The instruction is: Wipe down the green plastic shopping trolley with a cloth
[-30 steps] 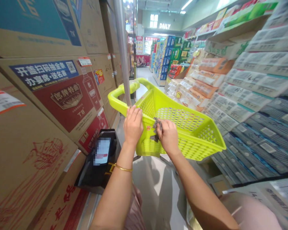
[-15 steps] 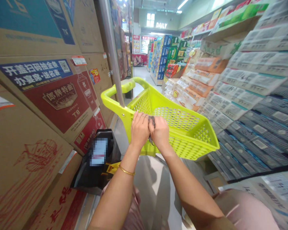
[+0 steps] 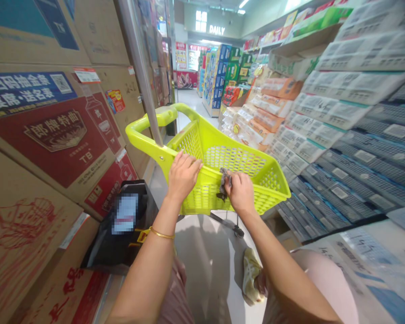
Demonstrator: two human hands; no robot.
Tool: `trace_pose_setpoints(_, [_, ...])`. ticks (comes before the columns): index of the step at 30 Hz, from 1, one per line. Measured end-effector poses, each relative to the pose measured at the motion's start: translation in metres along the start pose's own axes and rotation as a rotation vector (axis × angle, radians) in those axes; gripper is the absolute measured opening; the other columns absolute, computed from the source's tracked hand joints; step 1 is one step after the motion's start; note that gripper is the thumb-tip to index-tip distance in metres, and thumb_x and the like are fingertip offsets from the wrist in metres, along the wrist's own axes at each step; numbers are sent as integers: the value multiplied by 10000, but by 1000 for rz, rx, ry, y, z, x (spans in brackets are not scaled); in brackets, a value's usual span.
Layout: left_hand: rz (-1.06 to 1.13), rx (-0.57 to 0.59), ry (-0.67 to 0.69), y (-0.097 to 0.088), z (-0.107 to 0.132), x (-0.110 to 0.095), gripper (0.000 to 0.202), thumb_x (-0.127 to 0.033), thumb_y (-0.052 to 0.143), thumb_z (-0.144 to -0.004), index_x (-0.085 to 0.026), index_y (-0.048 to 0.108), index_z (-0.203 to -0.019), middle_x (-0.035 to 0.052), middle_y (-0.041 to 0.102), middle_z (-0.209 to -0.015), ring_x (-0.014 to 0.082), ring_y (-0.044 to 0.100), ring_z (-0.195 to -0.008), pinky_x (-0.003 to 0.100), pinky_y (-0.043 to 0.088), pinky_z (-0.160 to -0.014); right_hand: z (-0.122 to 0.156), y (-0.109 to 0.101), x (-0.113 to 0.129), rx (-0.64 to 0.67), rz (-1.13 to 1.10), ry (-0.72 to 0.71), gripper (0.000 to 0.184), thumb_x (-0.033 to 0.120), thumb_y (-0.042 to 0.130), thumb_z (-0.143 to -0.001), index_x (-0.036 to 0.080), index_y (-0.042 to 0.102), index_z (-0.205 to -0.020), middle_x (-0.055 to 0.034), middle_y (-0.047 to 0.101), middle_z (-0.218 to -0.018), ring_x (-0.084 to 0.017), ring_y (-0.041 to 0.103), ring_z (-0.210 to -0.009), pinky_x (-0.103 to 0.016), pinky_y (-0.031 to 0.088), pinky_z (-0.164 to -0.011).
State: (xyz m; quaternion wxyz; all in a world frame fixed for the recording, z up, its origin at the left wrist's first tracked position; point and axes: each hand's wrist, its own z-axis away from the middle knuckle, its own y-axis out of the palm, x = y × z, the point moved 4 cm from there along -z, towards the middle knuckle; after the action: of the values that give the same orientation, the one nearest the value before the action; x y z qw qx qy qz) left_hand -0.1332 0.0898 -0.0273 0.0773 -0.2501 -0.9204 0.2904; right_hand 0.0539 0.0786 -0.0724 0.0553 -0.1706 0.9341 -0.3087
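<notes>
A lime-green plastic shopping cart (image 3: 236, 184) with a perforated basket stands across in front of me. My left hand (image 3: 183, 174) is curled over its near rim, close to where a metal pole (image 3: 145, 81) meets the cart frame. My right hand (image 3: 242, 191) bunches a dark grey cloth (image 3: 223, 184) against the same rim, farther right. Part of the cloth hangs down the basket's outer side, and the rest is hidden by my fingers. The basket's visible inside shows only its green perforated walls.
Stacked cardboard boxes (image 3: 60, 135) wall the left side, with a black bag (image 3: 135, 243) on the floor beside them. Packaged goods (image 3: 337, 112) are piled on the right. A cart wheel (image 3: 238, 231) and my shoe (image 3: 252, 276) are below. An aisle (image 3: 192, 96) runs ahead.
My hands have moved apart: the right one slid right along the rim with the cloth, while the left stays on the rim. The view has shifted, and my shoe now shows.
</notes>
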Motion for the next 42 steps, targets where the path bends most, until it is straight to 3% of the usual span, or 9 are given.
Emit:
trace_pose_setpoints(6, [-11, -25, -47, 0, 1, -5, 240, -255, 412, -944, -206, 647, -931, 35, 664, -945, 197, 561, -1023, 499, 334, -1102, 2, -12, -8, 0, 70, 156, 210, 291, 458, -906, 168, 612, -833, -76, 622, -778, -205, 503, -772, -310, 362, -695])
trace_pose_setpoints(9, [-25, -19, -25, 5, 1, -12, 241, -242, 411, -944, -199, 648, -941, 41, 681, -966, 207, 567, -1028, 502, 350, -1089, -10, -10, 8, 15, 51, 237, 234, 302, 450, -908, 180, 591, -768, -66, 612, -740, -201, 492, -726, -310, 345, -672])
trace_pose_setpoints(13, [29, 61, 48, 18, 3, -24, 241, -206, 412, -935, -168, 647, -974, 67, 686, -984, 196, 593, -980, 453, 394, -1061, -32, -1, 40, 40, -103, 207, 232, 285, 415, -926, 178, 600, -836, -64, 637, -798, -196, 515, -763, -307, 361, -712])
trace_pose_setpoints(16, [31, 66, 27, 22, 4, -26, 235, -184, 418, -926, -156, 644, -985, 77, 683, -1005, 200, 592, -992, 431, 399, -1054, -39, 4, 49, 21, -173, 223, 233, 266, 403, -932, 171, 611, -888, -66, 650, -842, -193, 528, -794, -305, 373, -741])
trace_pose_setpoints(25, [-17, 135, 91, 20, 1, -20, 224, -225, 422, -937, -184, 639, -975, 54, 669, -908, 198, 578, -937, 411, 394, -1024, -16, 10, 23, 52, -89, 25, 287, 306, 442, -920, 173, 619, -1104, -88, 651, -941, -206, 505, -842, -321, 381, -745])
trace_pose_setpoints(35, [-2, 119, 97, 28, 1, -19, 232, -296, 426, -945, -218, 638, -994, 47, 637, -876, 204, 537, -903, 419, 392, -991, 19, -10, -28, -62, -74, 161, 222, 287, 462, -907, 180, 640, -986, -92, 640, -913, -205, 515, -882, -336, 401, -768])
trace_pose_setpoints(38, [-18, 107, 61, 31, 2, -22, 254, -284, 397, -949, -216, 641, -937, 56, 610, -864, 212, 521, -904, 440, 382, -999, 16, -11, -24, -96, -58, 278, 221, 304, 442, -914, 183, 625, -889, -85, 616, -830, -211, 497, -818, -346, 383, -748])
trace_pose_setpoints(42, [-53, 87, 43, 32, 2, -28, 260, -243, 373, -948, -208, 630, -928, 59, 590, -867, 215, 513, -907, 460, 357, -1026, -6, -2, 9, -52, -64, 311, 260, 312, 397, -927, 182, 604, -838, -85, 597, -789, -218, 474, -783, -343, 359, -720])
